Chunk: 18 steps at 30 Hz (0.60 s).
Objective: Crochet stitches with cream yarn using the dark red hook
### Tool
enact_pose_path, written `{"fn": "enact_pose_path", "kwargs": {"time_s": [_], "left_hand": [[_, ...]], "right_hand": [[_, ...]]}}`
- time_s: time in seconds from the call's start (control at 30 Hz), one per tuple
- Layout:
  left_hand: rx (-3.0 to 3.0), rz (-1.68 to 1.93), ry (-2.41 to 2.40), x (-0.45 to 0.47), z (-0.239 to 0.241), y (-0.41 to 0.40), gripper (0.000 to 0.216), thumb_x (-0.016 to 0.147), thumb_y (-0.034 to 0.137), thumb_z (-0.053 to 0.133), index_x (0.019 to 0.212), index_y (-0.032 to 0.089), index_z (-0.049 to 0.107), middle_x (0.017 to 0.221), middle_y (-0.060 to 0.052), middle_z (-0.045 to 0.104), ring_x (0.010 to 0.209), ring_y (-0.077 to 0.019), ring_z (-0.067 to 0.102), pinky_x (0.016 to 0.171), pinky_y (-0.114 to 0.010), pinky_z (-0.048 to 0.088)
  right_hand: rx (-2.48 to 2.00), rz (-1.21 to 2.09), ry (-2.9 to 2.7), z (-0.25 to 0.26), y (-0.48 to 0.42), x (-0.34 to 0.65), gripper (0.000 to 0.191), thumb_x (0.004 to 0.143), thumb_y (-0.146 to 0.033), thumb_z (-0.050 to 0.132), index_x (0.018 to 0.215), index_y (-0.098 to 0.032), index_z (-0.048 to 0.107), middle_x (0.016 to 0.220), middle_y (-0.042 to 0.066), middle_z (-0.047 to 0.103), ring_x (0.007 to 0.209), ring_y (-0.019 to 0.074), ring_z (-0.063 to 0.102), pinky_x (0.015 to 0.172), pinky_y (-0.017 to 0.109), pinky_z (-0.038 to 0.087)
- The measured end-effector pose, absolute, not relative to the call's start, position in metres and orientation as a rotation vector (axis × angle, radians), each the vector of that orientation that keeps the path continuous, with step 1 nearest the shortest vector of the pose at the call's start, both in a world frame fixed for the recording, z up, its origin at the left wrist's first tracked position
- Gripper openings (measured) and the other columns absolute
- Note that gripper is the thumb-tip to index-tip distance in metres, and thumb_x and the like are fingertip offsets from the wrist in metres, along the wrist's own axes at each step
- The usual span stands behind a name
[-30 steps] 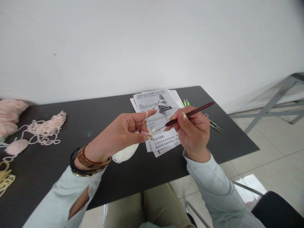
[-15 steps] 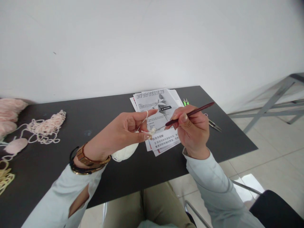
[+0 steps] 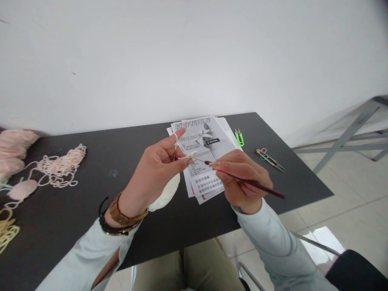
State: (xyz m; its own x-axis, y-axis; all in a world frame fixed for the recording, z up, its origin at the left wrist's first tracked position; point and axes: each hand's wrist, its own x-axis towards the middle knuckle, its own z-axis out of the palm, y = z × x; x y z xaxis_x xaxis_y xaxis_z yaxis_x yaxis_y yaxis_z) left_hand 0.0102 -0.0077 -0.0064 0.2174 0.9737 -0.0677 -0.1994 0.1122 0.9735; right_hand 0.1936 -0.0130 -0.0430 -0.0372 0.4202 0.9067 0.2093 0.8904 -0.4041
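My left hand (image 3: 160,165) pinches a small piece of cream crochet work (image 3: 192,155) between thumb and fingers. A strand of cream yarn (image 3: 175,147) loops over its raised index finger. My right hand (image 3: 245,178) is closed round a dark red crochet hook (image 3: 260,186), whose thin metal shaft reaches left to the crochet work. Whether the tip sits inside a stitch is too small to tell. Behind my left hand lies a ball of cream yarn (image 3: 166,195), partly hidden by it. Printed sheets (image 3: 209,173) lie on the table beneath both hands.
Green thread snips (image 3: 239,137) and metal snips (image 3: 270,159) lie right of the sheets on the black table (image 3: 127,141). At the left are pink skeins (image 3: 15,149), tangled pink yarn (image 3: 65,165), a small pink ball (image 3: 22,189) and yellow yarn (image 3: 7,232). A white wall stands behind.
My right hand has turned, so the hook's handle end now points down to the right instead of up. My left index finger has lifted, and the crochet work is slightly higher.
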Motion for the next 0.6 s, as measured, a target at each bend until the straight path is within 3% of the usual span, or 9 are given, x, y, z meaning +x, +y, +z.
{"fn": "enact_pose_path", "kwargs": {"time_s": [0.13, 0.27, 0.4, 0.6], "left_hand": [[1.027, 1.300, 0.921, 0.019, -0.013, -0.013, 0.085, 0.071, 0.013, 0.080, 0.147, 0.020, 0.044, 0.069, 0.006, 0.062, 0.066, -0.0085, 0.057, 0.069, -0.022, 0.048], [1.024, 1.372, 0.914, 0.022, -0.017, -0.018, 0.078, 0.074, 0.013, 0.078, 0.145, 0.029, 0.048, 0.071, 0.006, 0.060, 0.067, -0.0084, 0.056, 0.073, -0.023, 0.050], [1.069, 1.372, 0.899, 0.022, -0.017, -0.018, 0.077, 0.075, 0.014, 0.078, 0.145, 0.027, 0.048, 0.071, 0.006, 0.061, 0.069, -0.0085, 0.057, 0.075, -0.023, 0.051], [1.141, 1.368, 0.904, 0.021, -0.014, -0.016, 0.080, 0.072, 0.011, 0.078, 0.145, 0.024, 0.048, 0.069, 0.005, 0.061, 0.067, -0.0098, 0.056, 0.071, -0.024, 0.049]], "right_hand": [[-0.480, -0.078, -1.792, -0.047, -0.016, 0.195, 0.044, 0.077, -0.005, 0.071, 0.118, -0.019, 0.069, 0.085, 0.006, 0.076, 0.075, 0.0187, 0.071, 0.062, 0.030, 0.061], [-0.479, -0.174, -1.905, -0.053, -0.019, 0.197, 0.045, 0.085, -0.014, 0.065, 0.130, -0.020, 0.063, 0.097, 0.009, 0.077, 0.087, 0.0214, 0.073, 0.070, 0.033, 0.063], [-0.542, -0.002, -1.751, -0.050, -0.020, 0.191, 0.050, 0.078, -0.006, 0.070, 0.123, -0.026, 0.067, 0.094, 0.005, 0.078, 0.080, 0.0191, 0.073, 0.065, 0.031, 0.062], [-0.575, 0.123, -1.597, -0.045, -0.020, 0.184, 0.042, 0.076, -0.003, 0.071, 0.110, -0.027, 0.073, 0.085, 0.003, 0.078, 0.070, 0.0175, 0.072, 0.058, 0.030, 0.059]]}}
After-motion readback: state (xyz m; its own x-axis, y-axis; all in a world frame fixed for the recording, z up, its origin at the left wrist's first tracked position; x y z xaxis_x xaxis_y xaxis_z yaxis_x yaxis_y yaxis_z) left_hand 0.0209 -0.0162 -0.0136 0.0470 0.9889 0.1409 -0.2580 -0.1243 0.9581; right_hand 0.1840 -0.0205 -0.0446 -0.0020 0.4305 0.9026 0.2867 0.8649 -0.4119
